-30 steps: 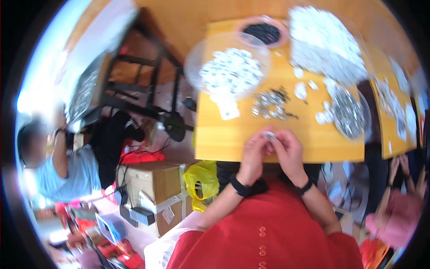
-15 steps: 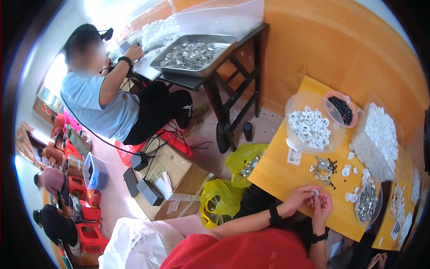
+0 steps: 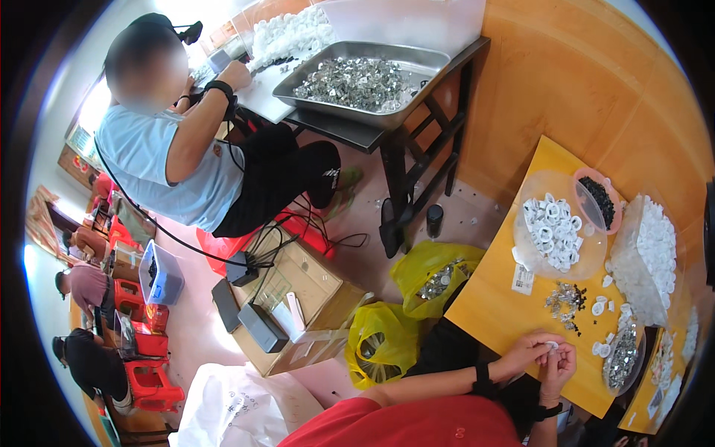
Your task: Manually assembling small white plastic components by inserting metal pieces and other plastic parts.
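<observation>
Head view looking down past a red shirt onto the yellow desk [image 3: 514,298], taken here as the landmark. Going largest to smallest from it: off its far left end, standing a dark work table with a metal tray [image 3: 357,78] of silvery parts, another person sitting at it; on the floor beside the desk's left edge, lying two yellow bags [image 3: 436,272] and a cardboard box [image 3: 305,298]. On the desk itself, toward its far right, resting a clear bag of white caps [image 3: 655,253]; left of that, a clear bowl [image 3: 555,231] of white rings, with a pink-rimmed bowl [image 3: 596,197] of black bits touching it behind; nearer the front edge, a scatter of small metal clips [image 3: 566,298].

At the desk's near edge, meeting both hands: left hand [image 3: 525,354] and right hand [image 3: 558,365] pinching together on one small white ring [image 3: 552,345], fingertips closed on it from both sides, held just above the desk top.

Judging the step as fitting a part to that ring: probably best keeping the ring steady in one hand, pressing squarely with the other, working low over the desk so a dropped piece lands there.
</observation>
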{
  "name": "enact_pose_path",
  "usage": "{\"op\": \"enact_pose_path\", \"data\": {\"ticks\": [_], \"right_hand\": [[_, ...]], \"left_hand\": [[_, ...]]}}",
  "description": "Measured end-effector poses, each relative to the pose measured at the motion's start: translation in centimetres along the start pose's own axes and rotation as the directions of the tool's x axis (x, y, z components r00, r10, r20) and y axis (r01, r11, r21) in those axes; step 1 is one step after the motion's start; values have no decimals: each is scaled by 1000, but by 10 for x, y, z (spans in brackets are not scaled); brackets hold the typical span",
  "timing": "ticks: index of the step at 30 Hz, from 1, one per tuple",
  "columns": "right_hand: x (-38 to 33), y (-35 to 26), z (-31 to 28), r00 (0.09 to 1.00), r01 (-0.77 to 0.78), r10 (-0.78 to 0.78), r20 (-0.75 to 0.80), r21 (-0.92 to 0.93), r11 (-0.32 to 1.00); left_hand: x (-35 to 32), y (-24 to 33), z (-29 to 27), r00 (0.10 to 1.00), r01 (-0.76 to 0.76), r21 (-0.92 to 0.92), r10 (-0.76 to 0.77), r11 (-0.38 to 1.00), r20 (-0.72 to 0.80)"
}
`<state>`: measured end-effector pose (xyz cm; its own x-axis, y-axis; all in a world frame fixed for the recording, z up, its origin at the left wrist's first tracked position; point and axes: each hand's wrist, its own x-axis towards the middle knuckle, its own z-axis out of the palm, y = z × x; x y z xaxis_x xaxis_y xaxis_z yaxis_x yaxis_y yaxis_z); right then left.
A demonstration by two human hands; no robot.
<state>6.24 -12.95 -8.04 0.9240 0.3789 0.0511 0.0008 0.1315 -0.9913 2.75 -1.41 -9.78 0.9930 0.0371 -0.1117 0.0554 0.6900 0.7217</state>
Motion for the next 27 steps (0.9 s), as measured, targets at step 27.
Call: {"op": "enact_pose_path", "data": {"ticks": [27], "right_hand": [[-1,-19,7,998,-56,57,-10,50,997]], "left_hand": [[-5,32,5,995,96,49,-96,994,-19]]}}
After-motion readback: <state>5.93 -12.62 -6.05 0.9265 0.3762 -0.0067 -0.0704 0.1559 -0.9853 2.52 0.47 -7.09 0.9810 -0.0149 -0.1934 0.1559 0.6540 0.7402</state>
